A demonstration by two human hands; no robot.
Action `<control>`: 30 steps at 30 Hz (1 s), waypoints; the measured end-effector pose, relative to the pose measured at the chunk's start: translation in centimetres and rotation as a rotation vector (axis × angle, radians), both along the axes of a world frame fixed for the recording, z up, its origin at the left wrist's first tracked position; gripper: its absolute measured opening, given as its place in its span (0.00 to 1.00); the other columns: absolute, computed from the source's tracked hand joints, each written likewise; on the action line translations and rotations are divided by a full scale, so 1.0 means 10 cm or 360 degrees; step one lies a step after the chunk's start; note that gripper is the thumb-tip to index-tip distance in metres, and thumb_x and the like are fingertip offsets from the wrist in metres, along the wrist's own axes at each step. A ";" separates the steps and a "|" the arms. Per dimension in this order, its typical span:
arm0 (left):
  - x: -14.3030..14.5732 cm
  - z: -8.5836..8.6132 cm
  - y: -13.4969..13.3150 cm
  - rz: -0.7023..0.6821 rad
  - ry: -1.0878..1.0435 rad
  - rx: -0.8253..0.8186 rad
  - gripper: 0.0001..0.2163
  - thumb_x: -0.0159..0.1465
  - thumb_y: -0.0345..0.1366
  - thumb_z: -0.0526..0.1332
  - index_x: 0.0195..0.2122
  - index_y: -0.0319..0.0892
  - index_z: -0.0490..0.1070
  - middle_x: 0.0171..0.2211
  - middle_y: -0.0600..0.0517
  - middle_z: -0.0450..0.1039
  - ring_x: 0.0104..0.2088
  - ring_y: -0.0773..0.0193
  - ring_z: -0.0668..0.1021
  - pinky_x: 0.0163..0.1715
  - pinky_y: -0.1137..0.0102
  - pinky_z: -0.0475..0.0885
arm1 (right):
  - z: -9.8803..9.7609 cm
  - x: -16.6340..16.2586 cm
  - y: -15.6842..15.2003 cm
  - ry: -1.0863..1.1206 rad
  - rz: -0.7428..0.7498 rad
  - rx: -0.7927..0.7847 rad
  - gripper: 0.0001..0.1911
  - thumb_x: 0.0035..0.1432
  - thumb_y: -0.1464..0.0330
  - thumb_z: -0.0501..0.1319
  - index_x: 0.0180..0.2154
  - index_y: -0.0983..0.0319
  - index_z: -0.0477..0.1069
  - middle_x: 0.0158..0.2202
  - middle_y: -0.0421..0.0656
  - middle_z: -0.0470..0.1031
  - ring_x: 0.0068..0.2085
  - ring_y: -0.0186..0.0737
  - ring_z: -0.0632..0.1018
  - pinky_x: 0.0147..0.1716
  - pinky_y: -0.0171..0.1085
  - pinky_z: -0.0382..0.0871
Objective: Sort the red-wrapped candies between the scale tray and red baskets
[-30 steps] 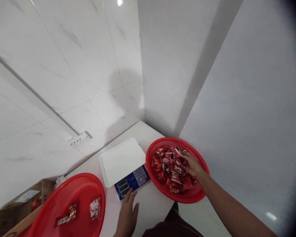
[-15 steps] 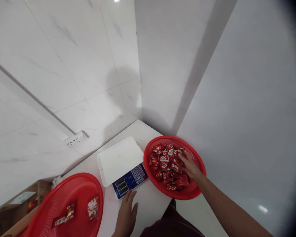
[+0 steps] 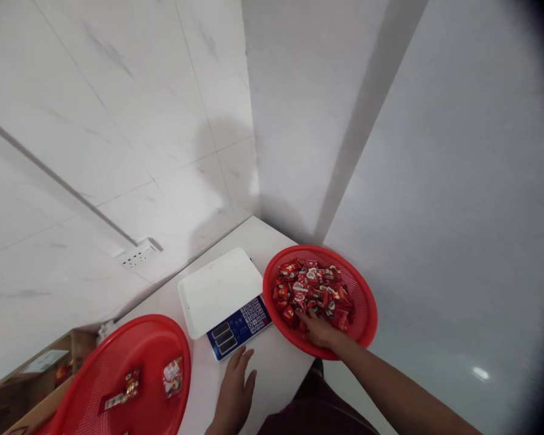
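Note:
My right hand [image 3: 320,330] reaches into the near side of a red plastic basket [image 3: 370,314] at the right. Its fingers are apart and touch the small red wrapped packets [image 3: 310,293] heaped inside; some fingertips are hidden among them. My left hand [image 3: 234,386] is open, fingers stretched out, at the front edge of a digital scale [image 3: 240,326]. The scale has a blue keypad panel and a bare white weighing tray [image 3: 222,290].
A second red basket [image 3: 156,326] stands at lower left with a few packets [image 3: 173,377] in it. Behind it is an open cardboard box [image 3: 27,386]. The white table [image 3: 281,368] meets two walls in a corner, with a power socket strip [image 3: 138,255] on the left wall.
My right hand has moved left and nearer to me within the basket, from its right side to the near side. My left hand stays almost still beside the scale.

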State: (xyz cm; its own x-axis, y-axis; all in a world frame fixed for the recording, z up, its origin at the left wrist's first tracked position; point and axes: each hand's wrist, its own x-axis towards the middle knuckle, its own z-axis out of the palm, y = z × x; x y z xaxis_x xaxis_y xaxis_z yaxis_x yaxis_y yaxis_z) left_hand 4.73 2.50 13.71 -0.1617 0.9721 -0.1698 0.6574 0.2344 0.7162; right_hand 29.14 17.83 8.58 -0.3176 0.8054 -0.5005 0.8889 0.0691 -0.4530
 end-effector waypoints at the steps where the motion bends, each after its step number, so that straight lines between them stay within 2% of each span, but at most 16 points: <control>1: 0.00 0.00 0.00 0.0000 0.0002 0.0000 0.18 0.57 0.34 0.53 0.49 0.45 0.68 0.55 0.47 0.65 0.55 0.57 0.67 0.55 0.56 0.60 | -0.02 -0.04 0.01 -0.0023 -0.0028 0.0025 0.38 0.42 0.75 0.60 0.57 0.53 0.57 0.62 0.56 0.51 0.55 0.64 0.63 0.47 0.58 0.56; 4: 0.01 0.01 0.00 -0.0015 0.0011 -0.0007 0.18 0.57 0.34 0.53 0.49 0.45 0.67 0.54 0.47 0.65 0.55 0.58 0.67 0.55 0.57 0.61 | -0.05 -0.08 0.05 -0.0004 -0.0112 0.0118 0.33 0.47 0.77 0.55 0.56 0.52 0.60 0.62 0.55 0.50 0.55 0.65 0.62 0.47 0.60 0.53; 7: 0.01 0.02 0.00 -0.0014 0.0026 -0.0012 0.18 0.58 0.34 0.52 0.50 0.43 0.67 0.55 0.45 0.65 0.55 0.58 0.67 0.55 0.58 0.61 | -0.04 -0.03 0.10 0.0158 -0.0182 0.0157 0.27 0.50 0.78 0.51 0.51 0.54 0.65 0.59 0.52 0.56 0.51 0.54 0.68 0.48 0.50 0.58; 10: -0.01 0.03 -0.01 0.0015 0.0001 -0.0011 0.18 0.57 0.34 0.53 0.49 0.43 0.68 0.54 0.45 0.66 0.54 0.57 0.68 0.55 0.57 0.61 | 0.02 0.05 0.17 0.0399 -0.0276 0.0138 0.28 0.45 0.79 0.52 0.49 0.57 0.66 0.51 0.47 0.67 0.44 0.44 0.73 0.44 0.41 0.63; 13: -0.02 0.03 -0.01 0.0058 -0.0066 -0.0009 0.17 0.56 0.34 0.54 0.47 0.44 0.69 0.52 0.47 0.68 0.54 0.58 0.69 0.55 0.57 0.62 | 0.12 0.14 0.23 0.0606 -0.0413 0.0066 0.29 0.45 0.77 0.51 0.52 0.59 0.61 0.39 0.44 0.73 0.35 0.40 0.75 0.35 0.38 0.69; 15: -0.02 0.04 0.01 0.0076 -0.0126 -0.0021 0.17 0.55 0.35 0.55 0.47 0.44 0.69 0.51 0.47 0.69 0.53 0.57 0.69 0.54 0.57 0.62 | 0.21 0.21 0.24 0.0811 -0.0561 -0.0044 0.28 0.48 0.74 0.52 0.53 0.58 0.57 0.33 0.41 0.74 0.31 0.38 0.76 0.31 0.37 0.70; 17: 0.00 0.08 0.05 0.0087 -0.0203 -0.0052 0.17 0.55 0.35 0.55 0.46 0.44 0.69 0.51 0.47 0.70 0.52 0.57 0.70 0.54 0.57 0.63 | 0.32 0.27 0.24 0.1176 -0.0826 -0.0284 0.29 0.48 0.72 0.55 0.53 0.56 0.56 0.29 0.38 0.74 0.31 0.38 0.77 0.31 0.37 0.71; 19: 0.05 0.15 0.12 0.0104 -0.0307 -0.0100 0.17 0.54 0.36 0.56 0.45 0.44 0.70 0.50 0.47 0.70 0.51 0.56 0.71 0.52 0.57 0.65 | 0.45 0.33 0.24 0.1551 -0.1093 -0.0566 0.31 0.45 0.72 0.59 0.53 0.52 0.56 0.28 0.35 0.74 0.31 0.39 0.77 0.31 0.40 0.72; 21: 0.15 0.26 0.23 0.0113 -0.0462 -0.0162 0.16 0.54 0.37 0.56 0.45 0.43 0.70 0.49 0.46 0.70 0.50 0.56 0.72 0.49 0.59 0.67 | 0.57 0.37 0.24 0.1749 -0.1218 -0.0691 0.32 0.43 0.72 0.62 0.51 0.51 0.59 0.27 0.35 0.74 0.31 0.39 0.77 0.31 0.41 0.73; 25: 0.50 0.54 0.59 0.0044 -0.0984 -0.0248 0.17 0.54 0.39 0.59 0.45 0.41 0.69 0.46 0.44 0.72 0.47 0.57 0.73 0.46 0.62 0.68 | 0.81 0.33 0.21 0.1879 -0.1254 -0.0618 0.29 0.42 0.72 0.64 0.48 0.53 0.64 0.26 0.35 0.74 0.30 0.38 0.76 0.32 0.39 0.73; 28: 0.80 0.69 0.89 0.0143 -0.1498 -0.0478 0.22 0.55 0.44 0.60 0.49 0.41 0.63 0.46 0.43 0.70 0.44 0.58 0.73 0.39 0.63 0.71 | 0.97 0.24 0.13 0.1932 -0.1084 -0.0645 0.31 0.43 0.71 0.65 0.51 0.54 0.61 0.28 0.36 0.75 0.30 0.37 0.77 0.33 0.38 0.73; 30: 0.95 0.71 1.04 0.0205 -0.1758 -0.0575 0.25 0.52 0.45 0.63 0.49 0.42 0.63 0.45 0.44 0.69 0.40 0.59 0.75 0.35 0.65 0.72 | 1.06 0.19 0.06 0.1948 -0.0916 -0.0698 0.34 0.43 0.71 0.65 0.53 0.54 0.58 0.31 0.37 0.75 0.31 0.37 0.77 0.34 0.38 0.72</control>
